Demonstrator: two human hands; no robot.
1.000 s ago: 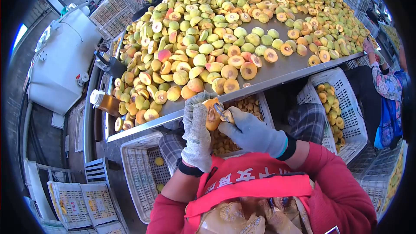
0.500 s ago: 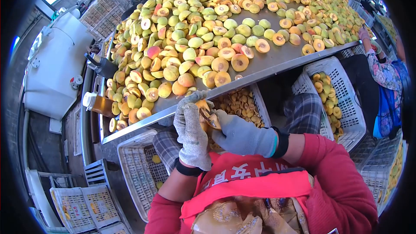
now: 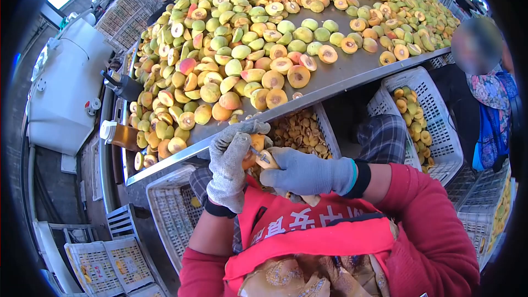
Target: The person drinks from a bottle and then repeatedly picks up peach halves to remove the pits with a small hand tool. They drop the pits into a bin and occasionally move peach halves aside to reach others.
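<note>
Just in front of the apron, below the table edge, my two gloved hands are close together. My left hand (image 3: 226,166), in a whitish knit glove, is closed around an orange peach half (image 3: 250,157). In the blue-grey glove, my right hand (image 3: 302,171) grips a pitting tool (image 3: 268,159) with a tan handle, whose thin metal end meets the fruit. The tool's tip is partly hidden by the peach half. A big heap of halved peaches (image 3: 240,51) covers much of the metal table (image 3: 330,85) beyond.
Under the table edge stands a crate of pits and scraps (image 3: 305,132). A white crate (image 3: 165,198) is at my left, another holding peach halves (image 3: 412,124) at my right. A jar of amber liquid (image 3: 121,135) stands at the table's left. A co-worker (image 3: 487,93) sits at right.
Both hands have shifted slightly left, and the tool has turned against the peach half. The co-worker at right has leaned into view.
</note>
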